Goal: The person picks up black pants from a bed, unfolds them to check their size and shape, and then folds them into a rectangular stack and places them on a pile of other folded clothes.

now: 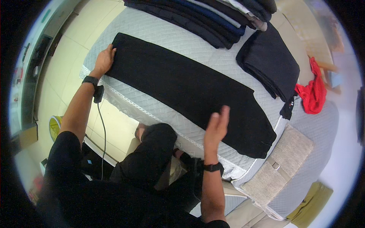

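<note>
Black trousers [176, 82], folded lengthwise into a long strip, lie flat across the quilted grey mattress cover [128, 99] before me. Their narrow leg end points left and the wider top end right. My left hand [105, 61] grips the edge of the leg end, thumb on top. Over the near edge, towards the wider end, is my right hand [216, 126], fingers extended and slightly blurred, holding nothing. I cannot tell whether it touches the cloth. Each wrist wears a black band, and a cable hangs from a small black device [98, 94] at the left one.
Stacked dark folded clothes [188, 20] sit at the far edge. A folded dark garment [269, 61] lies to the right, near a red cloth [313, 88]. Closer are a beige cushion [298, 139] with a buckled strap and an olive cushion [310, 202]. Tiled floor [77, 54] shows left.
</note>
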A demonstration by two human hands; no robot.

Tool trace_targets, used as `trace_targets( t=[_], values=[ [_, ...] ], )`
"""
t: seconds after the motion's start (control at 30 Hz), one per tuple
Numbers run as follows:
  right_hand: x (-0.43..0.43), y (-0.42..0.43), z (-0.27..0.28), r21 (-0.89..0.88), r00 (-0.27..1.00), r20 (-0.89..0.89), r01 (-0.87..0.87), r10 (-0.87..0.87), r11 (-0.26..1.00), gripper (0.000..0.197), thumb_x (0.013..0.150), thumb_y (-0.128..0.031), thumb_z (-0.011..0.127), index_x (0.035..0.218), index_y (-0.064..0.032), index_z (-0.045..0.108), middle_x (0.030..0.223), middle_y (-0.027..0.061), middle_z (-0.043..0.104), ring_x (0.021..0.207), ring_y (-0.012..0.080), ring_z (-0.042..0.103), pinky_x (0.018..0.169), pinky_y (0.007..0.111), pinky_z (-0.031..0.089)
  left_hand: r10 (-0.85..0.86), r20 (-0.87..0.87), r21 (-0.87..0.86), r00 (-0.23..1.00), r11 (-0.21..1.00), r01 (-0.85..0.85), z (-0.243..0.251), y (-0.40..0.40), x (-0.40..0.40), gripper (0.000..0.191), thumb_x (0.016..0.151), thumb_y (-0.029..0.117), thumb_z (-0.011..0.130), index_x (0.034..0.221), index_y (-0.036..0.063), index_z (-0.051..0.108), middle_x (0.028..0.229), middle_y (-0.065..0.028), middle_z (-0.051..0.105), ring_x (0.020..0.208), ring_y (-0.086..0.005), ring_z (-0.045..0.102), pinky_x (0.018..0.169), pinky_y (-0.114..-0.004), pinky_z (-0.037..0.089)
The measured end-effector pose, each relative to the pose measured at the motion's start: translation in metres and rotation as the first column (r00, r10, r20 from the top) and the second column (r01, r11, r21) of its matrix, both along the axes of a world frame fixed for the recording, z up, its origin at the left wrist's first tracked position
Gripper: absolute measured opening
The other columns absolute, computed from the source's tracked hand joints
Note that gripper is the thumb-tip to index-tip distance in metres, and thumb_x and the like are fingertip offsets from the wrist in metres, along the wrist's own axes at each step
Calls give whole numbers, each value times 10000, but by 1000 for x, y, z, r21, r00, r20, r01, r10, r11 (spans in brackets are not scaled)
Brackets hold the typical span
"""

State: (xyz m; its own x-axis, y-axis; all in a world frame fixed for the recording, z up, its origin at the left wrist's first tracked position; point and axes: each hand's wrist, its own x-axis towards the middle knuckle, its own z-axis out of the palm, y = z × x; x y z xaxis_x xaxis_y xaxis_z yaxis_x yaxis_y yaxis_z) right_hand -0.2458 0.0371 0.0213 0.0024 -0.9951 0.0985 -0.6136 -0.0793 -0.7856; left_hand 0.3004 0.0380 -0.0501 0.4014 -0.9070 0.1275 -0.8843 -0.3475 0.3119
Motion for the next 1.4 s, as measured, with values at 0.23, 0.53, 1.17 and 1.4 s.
trace_targets(
  t=[0.23, 0.53, 1.17, 1.4],
  values=[
    [56, 69, 46, 510, 790, 351, -611, 503, 605, 494, 1111, -256, 490, 1530, 5, 455, 1513, 242, 527, 1378, 329, 548, 1134, 418, 451, 14, 2, 35, 1000, 999, -14, -3, 9, 3, 299, 1095, 315, 482, 1147, 21, 508, 954, -316, 681, 931, -527, 644, 784, -600, 493],
    [14, 39, -8, 107, 992, -63, -103, 110, 989, 466, 1073, -247, 561, 1461, 9, 527, 1521, 254, 509, 1427, 384, 470, 1199, 475, 349, 90, -9, 112, 996, 990, -88, -12, -1, -2, 358, 1098, 359, 469, 1248, 44, 548, 1018, -314, 694, 994, -522, 648, 824, -592, 506],
    [-185, 28, 23, 100, 869, -396, -279, 296, 955, 595, 1060, -256, 565, 1558, 22, 396, 1613, 268, 384, 1514, 428, 337, 1243, 482, 286, -197, 212, 45, 957, 980, 192, -58, 29, 54, 488, 1072, 146, 455, 1471, -117, 357, 1443, -364, 485, 1297, -504, 513, 1119, -518, 420],
    [-339, 72, -27, -19, 650, -723, 323, -236, 946, 543, 1046, -311, 581, 1387, 112, 561, 1491, 325, 502, 1412, 473, 446, 1205, 511, 338, -71, 80, 218, 994, 974, 52, -57, 5, 27, 524, 1009, 40, 490, 1498, -72, 341, 1288, -359, 550, 1146, -530, 582, 1013, -557, 488]
  ],
)
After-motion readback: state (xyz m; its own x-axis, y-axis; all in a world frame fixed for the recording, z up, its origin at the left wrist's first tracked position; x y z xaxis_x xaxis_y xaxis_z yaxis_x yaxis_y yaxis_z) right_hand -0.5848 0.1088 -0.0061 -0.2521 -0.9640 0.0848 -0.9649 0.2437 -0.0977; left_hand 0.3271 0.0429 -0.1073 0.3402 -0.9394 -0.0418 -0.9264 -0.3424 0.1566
